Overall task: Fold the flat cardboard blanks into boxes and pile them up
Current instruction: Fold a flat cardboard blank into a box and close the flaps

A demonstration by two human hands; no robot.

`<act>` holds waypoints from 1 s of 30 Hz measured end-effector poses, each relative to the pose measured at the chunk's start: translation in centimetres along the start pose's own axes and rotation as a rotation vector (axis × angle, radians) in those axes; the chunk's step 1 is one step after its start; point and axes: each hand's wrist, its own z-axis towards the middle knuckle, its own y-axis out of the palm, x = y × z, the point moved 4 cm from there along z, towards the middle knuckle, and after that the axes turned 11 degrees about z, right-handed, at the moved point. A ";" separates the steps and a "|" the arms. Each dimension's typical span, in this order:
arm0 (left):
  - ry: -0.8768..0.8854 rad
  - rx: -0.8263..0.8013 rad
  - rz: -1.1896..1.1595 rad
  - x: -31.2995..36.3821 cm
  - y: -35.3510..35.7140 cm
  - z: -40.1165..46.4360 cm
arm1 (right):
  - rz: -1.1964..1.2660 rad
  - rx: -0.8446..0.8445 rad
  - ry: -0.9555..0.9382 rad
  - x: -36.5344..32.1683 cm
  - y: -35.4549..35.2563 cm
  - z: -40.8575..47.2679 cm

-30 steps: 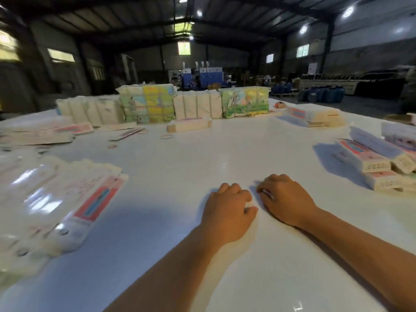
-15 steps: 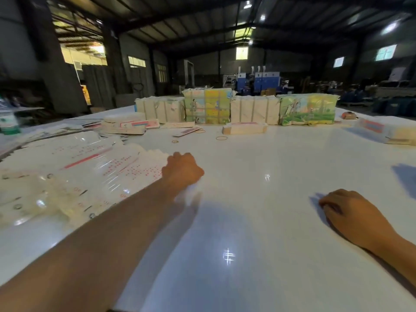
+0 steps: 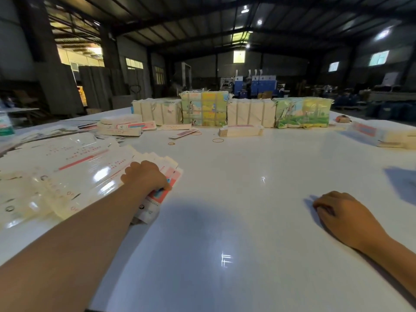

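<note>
Change: left hand (image 3: 146, 176) has reached farther left since half a second ago, now pressing on the near-right end of the fanned flat blanks (image 3: 74, 167); fingers curled, grip on a blank cannot be told.
Right hand (image 3: 344, 212): resting as before on the bare table (image 3: 236, 199) at near right, fingers bent together, holding nothing visible.
Surface: glossy white, in a dim warehouse.
Count: four wrapped bundles (image 3: 204, 109) along the far edge; three rubber bands (image 3: 218, 140) mid-table; folded boxes (image 3: 380, 134) far right.
</note>
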 end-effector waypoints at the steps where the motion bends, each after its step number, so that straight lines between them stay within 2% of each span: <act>1: -0.001 0.029 -0.031 0.1 -0.1 -0.3 | -0.003 0.004 -0.006 0.1 0.0 0.1; 5: 0.090 0.151 -0.084 2.1 -1.6 -1.4 | -0.007 0.013 0.035 0.1 -0.2 0.1; 7: 0.196 0.216 -0.117 4.5 -3.0 -2.3 | -0.021 0.013 0.066 0.1 -0.3 0.1; 10: 0.405 0.281 -0.295 9.9 -4.9 -5.6 | -0.048 -0.007 0.072 0.0 -0.5 0.0; 13: 0.599 0.227 -0.439 15.6 -4.5 -10.6 | -0.074 -0.015 0.109 -0.2 -0.9 -0.1; 17: 0.740 0.128 -0.465 19.4 -0.4 -15.3 | -0.048 -0.012 0.140 -0.6 -1.4 -0.1; 24: 0.791 0.102 -0.488 19.1 2.6 -15.2 | -0.031 -0.056 0.139 -0.8 -0.8 -0.1; 26: 0.814 0.101 -0.521 19.0 2.5 -15.3 | 0.103 0.032 0.167 -1.0 -1.5 -0.2; 29: 0.830 0.121 -0.552 18.9 2.2 -15.3 | 0.612 0.261 0.287 -1.0 -3.0 -0.6; 30: 0.840 0.141 -0.543 18.8 2.1 -15.4 | 0.799 0.281 0.364 -0.7 -3.3 -0.8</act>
